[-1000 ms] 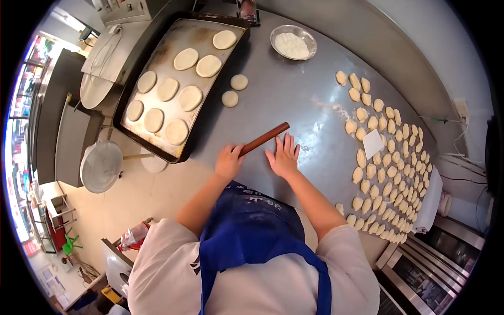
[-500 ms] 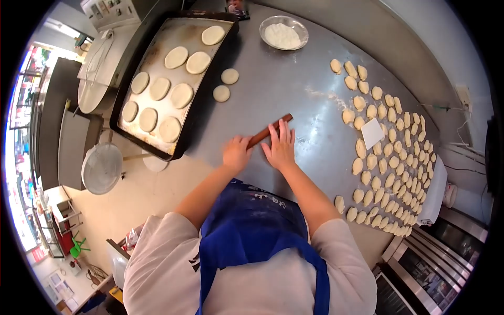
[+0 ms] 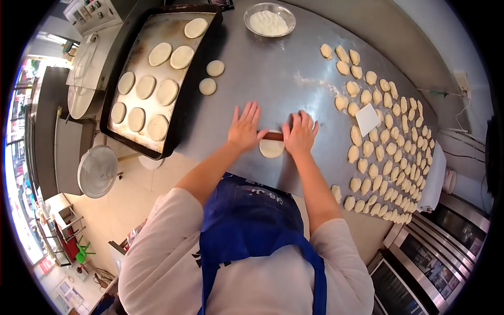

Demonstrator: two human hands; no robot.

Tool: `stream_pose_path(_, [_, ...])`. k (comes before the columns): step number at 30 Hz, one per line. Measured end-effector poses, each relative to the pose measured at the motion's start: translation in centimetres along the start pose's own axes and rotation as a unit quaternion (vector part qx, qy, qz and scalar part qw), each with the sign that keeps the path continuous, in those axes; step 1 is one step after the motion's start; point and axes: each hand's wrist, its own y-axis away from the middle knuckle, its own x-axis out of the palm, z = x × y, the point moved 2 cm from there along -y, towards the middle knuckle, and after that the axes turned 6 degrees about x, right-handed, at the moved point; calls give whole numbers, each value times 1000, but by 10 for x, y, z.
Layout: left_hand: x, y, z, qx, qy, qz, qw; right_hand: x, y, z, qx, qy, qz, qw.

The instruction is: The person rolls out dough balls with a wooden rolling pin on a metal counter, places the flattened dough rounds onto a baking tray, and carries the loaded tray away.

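A brown rolling pin (image 3: 273, 136) lies crosswise over a flat, round piece of dough (image 3: 271, 149) on the metal table. My left hand (image 3: 244, 128) is on the pin's left end, fingers stretched out flat and pointing away from me. On the right end rests my right hand (image 3: 300, 134), its fingers spread forward over the tabletop. Both palms cover the pin's ends, so only its short middle part shows. Neither hand has its fingers wrapped round it.
A black-rimmed baking tray (image 3: 173, 126) with several dough rounds stands left. Beside it lie two smaller dough rounds (image 3: 215, 67). A metal bowl of flour (image 3: 269, 22) is at the back. Many dough pieces (image 3: 386, 136) and a white scraper (image 3: 367, 120) occupy the right side.
The rolling pin has turned from a slant to crosswise. My hands have moved apart and flattened over its ends. A dough round now shows beneath it. The view has shifted slightly.
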Motion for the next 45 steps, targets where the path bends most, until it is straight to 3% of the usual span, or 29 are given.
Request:
stream_pose_path(4, [19,90,-21,132,85,-2,988,-13,110,-23,-53,-42,96,993])
stream_pose_path(7, [17,84,-19,140,86,-5,986,-19,118,-22,-52,-39,118,991])
stream_pose_path(10, [16,5,8,44,118,-12,992,2,32,-15,-51,27,79,995])
stream_pose_path(12, [3,-38,18,8,43,-119,992,19,-7,-13,-27,42,54,997])
stream_pose_path(15, [53,-49,3,-2,148,-117,982,20,9,-12,-25,25,67,997])
stream_pose_path(16, [57,-39,-10,75,78,-63,992,19,35,-13,-49,50,87,994])
stream_pose_path(19, [26,-24,-27,3,275,56,960,-2,123,-10,-51,-62,93,993])
stream_pose_path(20, [18,-31,-23,-77,333,149,928,-7,143,-11,-60,-84,79,991])
stream_pose_path(23, [16,-36,-23,45,204,115,971,-9,143,-10,29,-75,57,995])
stream_pose_path(24, [11,-33,-24,18,254,122,959,-11,133,-9,36,-88,22,995])
stream_pose_path(26, [4,-19,-31,-35,351,135,926,-14,134,-16,10,-113,50,992])
stream_pose_path(30, [10,32,-17,-265,553,-62,787,-26,138,-19,-26,-139,85,986])
stream_pose_path(33, [46,64,21,-213,463,-2,861,-32,111,-6,-37,-145,115,982])
stream_pose_path(38, [0,30,28,-91,165,-63,980,0,48,28,-37,-106,50,992])
stream_pose_path(39, [-2,28,27,-55,105,-90,989,5,59,26,-35,-103,51,993])
stream_pose_path(40, [3,43,25,-18,44,-48,998,6,74,23,-32,-99,50,993])
stream_pose_path(43, [2,103,12,59,82,8,995,3,122,10,-42,-73,89,993])
stream_pose_path(45, [6,107,12,62,93,13,994,-12,129,16,-41,-69,113,990])
